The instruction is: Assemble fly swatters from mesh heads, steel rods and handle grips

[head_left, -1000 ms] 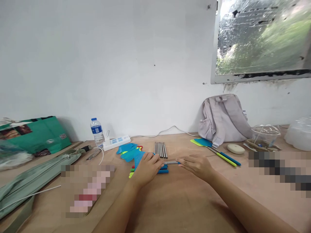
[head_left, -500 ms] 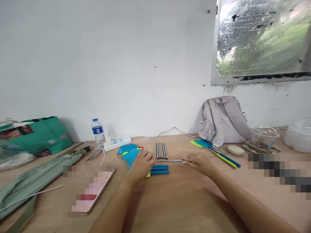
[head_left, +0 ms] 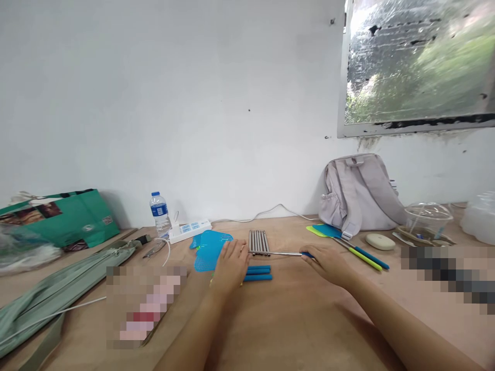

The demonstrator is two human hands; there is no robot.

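My left hand (head_left: 231, 264) lies on the wooden table, its fingertips at the left end of a thin telescopic metal rod (head_left: 276, 253). My right hand (head_left: 328, 261) grips the rod's blue handle end (head_left: 308, 254), so the rod stretches across between both hands. A blue mesh swatter head (head_left: 211, 248) lies just left of my left hand. Under my left hand lie blue handles (head_left: 258, 273) side by side. A row of metal tubes (head_left: 259, 240) sits just behind the rod.
A water bottle (head_left: 160, 213) and a power strip (head_left: 189, 230) stand at the back left, beside a green bag (head_left: 58, 216). A grey backpack (head_left: 359, 193) leans on the wall at right, with two finished swatters (head_left: 358, 252) and a clear container (head_left: 427, 216) near it.
My right hand has moved right, drawing the rod out longer. My left hand slid slightly left and kept hold of the rod's other end. The view shifted a little.
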